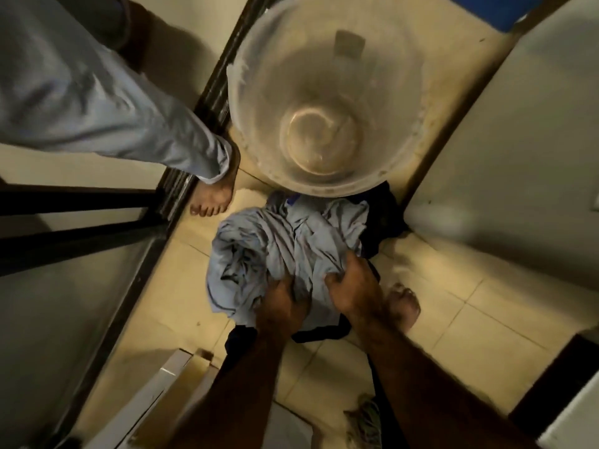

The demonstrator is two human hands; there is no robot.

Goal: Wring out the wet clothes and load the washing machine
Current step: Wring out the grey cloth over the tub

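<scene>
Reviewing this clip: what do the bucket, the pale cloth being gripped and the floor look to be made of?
Bucket: cloudy, see-through plastic, matt and scuffed; its wall lets light through. Pale cloth: thin woven fabric, perhaps cotton or a blend; it bunches into fine, soft folds. Floor: smooth cream tiles with thin joint lines, probably ceramic.

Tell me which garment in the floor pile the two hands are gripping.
The pale blue-grey garment on top. The left hand and right hand both clutch its near edge; the dark navy garment lies beneath, showing only at the pile's edges.
</scene>
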